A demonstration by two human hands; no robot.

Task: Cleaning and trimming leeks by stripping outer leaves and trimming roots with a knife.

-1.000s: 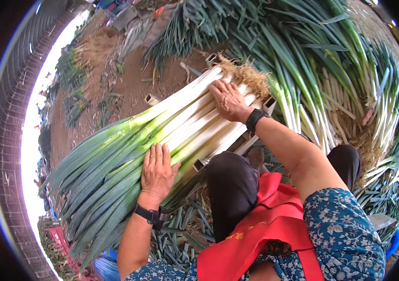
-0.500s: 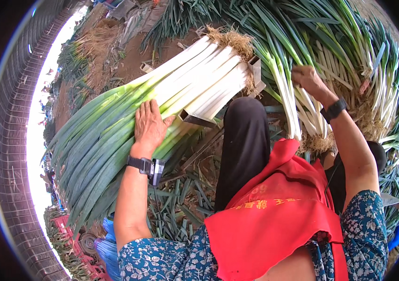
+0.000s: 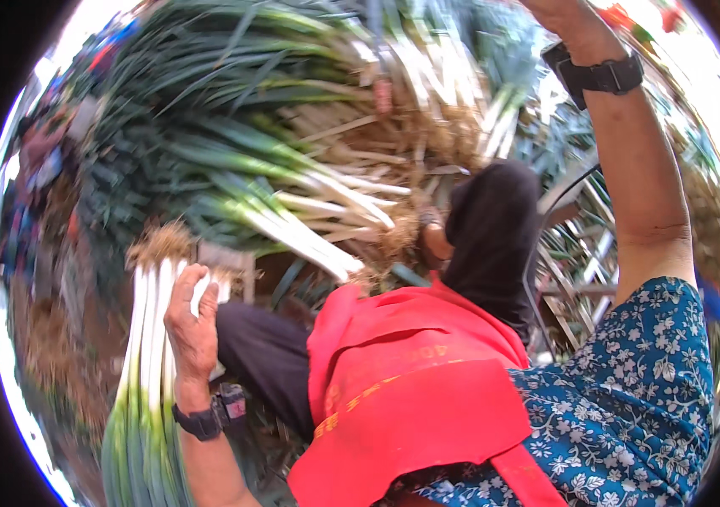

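Observation:
My left hand (image 3: 191, 325) lies against the white stalks of a bundle of leeks (image 3: 147, 329), its fingers stretched toward the root end. The bundle's roots point away from me and its green leaves run toward the lower left. A light bracket (image 3: 237, 264) stands beside its root end. My right hand (image 3: 561, 15) is far out at the top right, cut off by the picture's rim, so its fingers are hidden. Loose leeks (image 3: 296, 241) lie in front of my knees, with roots toward me.
A large heap of leeks (image 3: 208, 63) spreads across the far side. A reddish handle (image 3: 383, 97) shows among the stalks. Cut leaves and debris (image 3: 567, 279) lie right of my knee. A red apron (image 3: 427, 397) covers my lap. Blurred red things (image 3: 617, 17) are at the far right.
The view has swung to the right. My right hand has left the loose leeks and reached out to the far right. My left hand has shifted from the leaves to the white stalks.

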